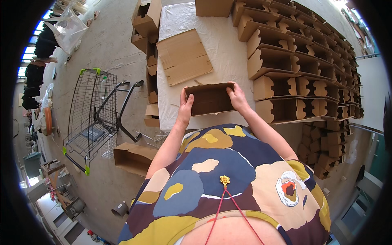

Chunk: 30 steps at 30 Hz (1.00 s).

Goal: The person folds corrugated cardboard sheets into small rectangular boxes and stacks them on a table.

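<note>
Head view shows left hand [185, 105] and right hand [238, 99] with fingers grasping a box [211, 100] by opposite ends, whose card walls could buckle if squeezed too hard.

The box [212, 102] is brown, the cloth [224, 49] white, the shirt [228, 163] blotched navy and mustard

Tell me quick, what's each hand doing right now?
Left hand: holding the brown cardboard box by its left end.
Right hand: holding the same box by its right end.
</note>
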Available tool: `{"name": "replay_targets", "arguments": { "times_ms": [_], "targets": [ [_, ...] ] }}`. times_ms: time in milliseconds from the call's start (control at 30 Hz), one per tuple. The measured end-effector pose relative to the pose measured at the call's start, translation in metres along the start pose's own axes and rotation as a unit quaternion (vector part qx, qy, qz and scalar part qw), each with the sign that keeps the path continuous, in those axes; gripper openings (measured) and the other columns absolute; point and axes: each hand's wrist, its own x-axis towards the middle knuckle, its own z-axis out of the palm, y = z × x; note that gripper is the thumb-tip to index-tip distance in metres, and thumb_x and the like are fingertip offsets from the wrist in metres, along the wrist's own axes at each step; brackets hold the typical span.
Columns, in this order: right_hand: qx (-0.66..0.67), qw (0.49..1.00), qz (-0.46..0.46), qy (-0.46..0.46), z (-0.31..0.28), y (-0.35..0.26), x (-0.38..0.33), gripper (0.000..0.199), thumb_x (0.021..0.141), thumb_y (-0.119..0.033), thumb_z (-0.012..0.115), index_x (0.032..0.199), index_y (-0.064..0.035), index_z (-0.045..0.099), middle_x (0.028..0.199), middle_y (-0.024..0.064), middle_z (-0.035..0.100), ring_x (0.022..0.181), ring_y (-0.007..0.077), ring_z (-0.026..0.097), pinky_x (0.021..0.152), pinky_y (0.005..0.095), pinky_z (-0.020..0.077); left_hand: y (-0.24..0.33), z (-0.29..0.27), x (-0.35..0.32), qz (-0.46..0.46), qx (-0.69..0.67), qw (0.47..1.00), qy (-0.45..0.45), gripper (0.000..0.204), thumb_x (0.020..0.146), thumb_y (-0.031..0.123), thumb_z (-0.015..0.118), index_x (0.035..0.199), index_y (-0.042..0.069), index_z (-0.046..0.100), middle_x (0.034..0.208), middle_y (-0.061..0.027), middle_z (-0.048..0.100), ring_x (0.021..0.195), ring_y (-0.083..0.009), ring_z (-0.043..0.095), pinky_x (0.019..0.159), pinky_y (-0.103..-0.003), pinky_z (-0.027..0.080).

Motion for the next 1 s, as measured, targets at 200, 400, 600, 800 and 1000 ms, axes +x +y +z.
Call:
{"name": "replay_targets", "arguments": {
  "times_ms": [200, 400, 600, 800, 1000],
  "targets": [
    [0.069, 0.991, 0.103, -0.045, -0.030, -0.027, -0.013, 0.089, 0.091, -0.051, 0.067, 0.156, -0.0036, 0.028, 0.156, 0.0226, 0.038, 0.139, 0.0356, 0.044, 0.113, 0.0413, 0.0370, 0.037, -0.017, -0.013, -0.010, -0.035, 0.999, 0.004, 0.068, 0.105, 0.044, 0.050, 0.156, 0.007, 0.025, 0.158, -0.0123, 0.031, 0.147, -0.0234, 0.026, 0.121, -0.035, 0.019],
    [-0.035, 0.991, 0.070, -0.113, -0.055, -0.024, -0.039, 0.071, 0.090, -0.052, 0.068, 0.137, -0.0003, 0.055, 0.129, 0.0230, 0.064, 0.113, 0.0327, 0.066, 0.097, 0.0410, 0.0500, 0.044, -0.033, -0.037, -0.039, -0.026, 0.999, -0.001, 0.074, 0.104, 0.048, 0.049, 0.157, 0.005, 0.022, 0.159, -0.0143, 0.030, 0.148, -0.0250, 0.025, 0.121, -0.035, 0.019],
    [-0.170, 0.971, 0.096, -0.140, -0.050, -0.049, -0.062, 0.051, 0.094, -0.036, 0.064, 0.129, 0.0004, 0.054, 0.103, 0.0256, 0.070, 0.094, 0.0404, 0.069, 0.085, 0.0469, 0.0535, 0.025, -0.019, -0.053, -0.052, 0.030, 0.998, -0.018, 0.079, 0.103, 0.052, 0.048, 0.158, 0.003, 0.019, 0.161, -0.0164, 0.028, 0.150, -0.0266, 0.025, 0.121, -0.035, 0.019],
    [-0.215, 0.971, 0.026, -0.096, -0.028, -0.047, -0.063, 0.035, 0.097, -0.017, 0.048, 0.125, 0.0040, 0.048, 0.090, 0.0338, 0.066, 0.087, 0.0551, 0.061, 0.082, 0.0607, 0.0487, 0.007, -0.003, -0.042, -0.040, 0.072, 0.997, -0.004, 0.083, 0.103, 0.054, 0.047, 0.159, 0.001, 0.017, 0.162, -0.0183, 0.027, 0.151, -0.0281, 0.024, 0.122, -0.035, 0.020],
    [-0.205, 0.970, 0.057, -0.117, -0.024, -0.030, -0.049, 0.033, 0.097, -0.018, 0.048, 0.120, 0.0065, 0.049, 0.092, 0.0369, 0.065, 0.089, 0.0549, 0.062, 0.082, 0.0610, 0.0488, 0.001, -0.004, -0.032, -0.055, 0.107, 0.993, 0.013, 0.078, 0.105, 0.051, 0.044, 0.158, 0.000, 0.019, 0.162, -0.0186, 0.027, 0.151, -0.0287, 0.023, 0.122, -0.036, 0.019]
  ]
}}
